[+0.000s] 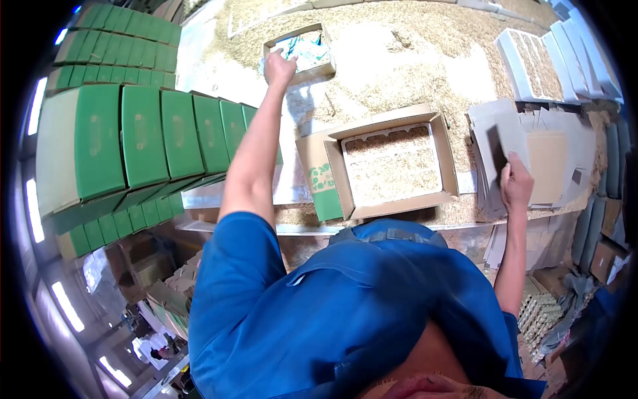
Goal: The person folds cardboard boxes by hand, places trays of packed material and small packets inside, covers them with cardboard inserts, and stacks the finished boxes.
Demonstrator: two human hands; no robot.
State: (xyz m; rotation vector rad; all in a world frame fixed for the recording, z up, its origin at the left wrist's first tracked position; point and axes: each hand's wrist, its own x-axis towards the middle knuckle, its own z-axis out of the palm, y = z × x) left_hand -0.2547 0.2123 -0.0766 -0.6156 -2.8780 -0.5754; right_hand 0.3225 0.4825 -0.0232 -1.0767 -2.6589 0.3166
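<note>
My left hand is at the near-left side of a small cardboard box of blue and white packets. Its fingers are curled at the packets; what they pinch is too small to make out. On the right, my right hand is closed on the edge of a grey cardboard sheet, beside stacked flat cardboard. Between my arms, an open carton with a green-printed flap holds a white-edged tray filled with tan, shredded-looking material.
Green-fronted boxes stand in rows at the left. Loose tan material covers much of the table. White-sided trays stand at the back right. Below the table's right side are stacked egg-tray-like pieces. A distant person is at lower left.
</note>
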